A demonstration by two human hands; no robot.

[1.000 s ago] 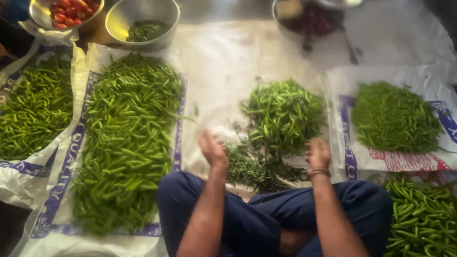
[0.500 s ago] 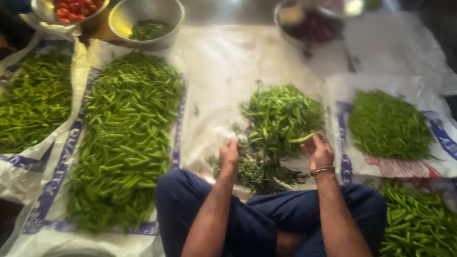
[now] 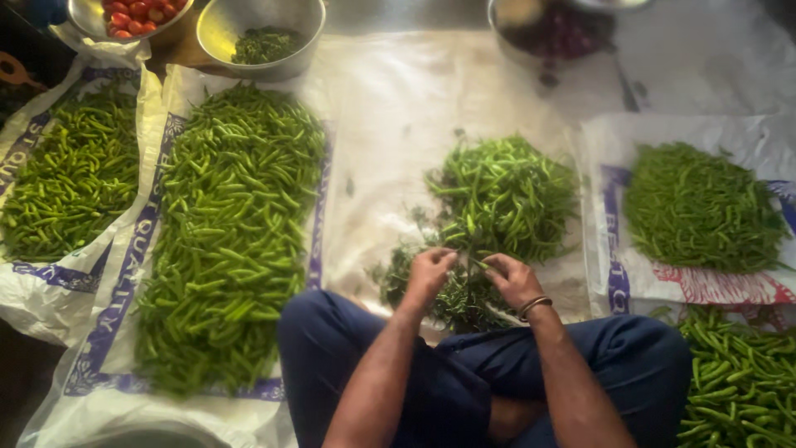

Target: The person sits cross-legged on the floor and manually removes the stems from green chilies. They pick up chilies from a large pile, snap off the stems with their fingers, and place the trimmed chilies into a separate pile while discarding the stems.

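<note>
Where the left hand (image 3: 429,270) and right hand (image 3: 514,279) meet at lower centre, both pinch one slim green chilli (image 3: 474,263), mostly hidden by fingers. It sits over the dark heap of plucked stems (image 3: 452,299), below the central pile of green chillies (image 3: 502,195). Steel bowls along the top edge are cropped.

Soft, even daylight falls on the pale floor sheet (image 3: 398,124), brightest at centre. The frame darkens toward its corners and lower left edge. The steel bowl (image 3: 261,33) shows a yellow sheen; the far top right looks blurred.
</note>
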